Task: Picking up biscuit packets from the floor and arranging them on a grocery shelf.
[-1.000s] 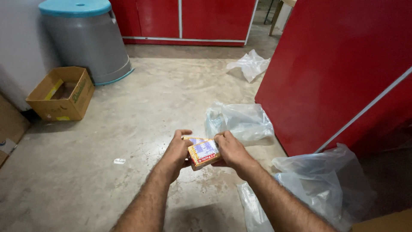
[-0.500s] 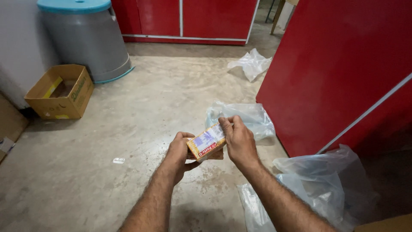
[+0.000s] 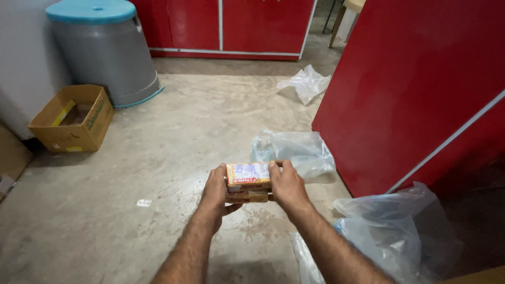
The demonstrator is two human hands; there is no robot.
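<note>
Fingers [image 3: 274, 169] of the right hand [image 3: 286, 186] curl over the right end of a small yellow packet [image 3: 248, 176]; the left hand [image 3: 216, 190] clamps its left end, thumb along the side. Packet held level between both hands, above the concrete floor [image 3: 173, 158], label face up, a second brownish packet [image 3: 247, 197] pressed under it. Beyond the packet: clear plastic bag [image 3: 294, 150] on the floor. Right of the packet: red cabinet [image 3: 410, 94], with another clear bag [image 3: 389, 226] near its base. Far left of the packet: open cardboard box [image 3: 73, 118], grey bin [image 3: 102, 52] with blue lid behind it.
</note>
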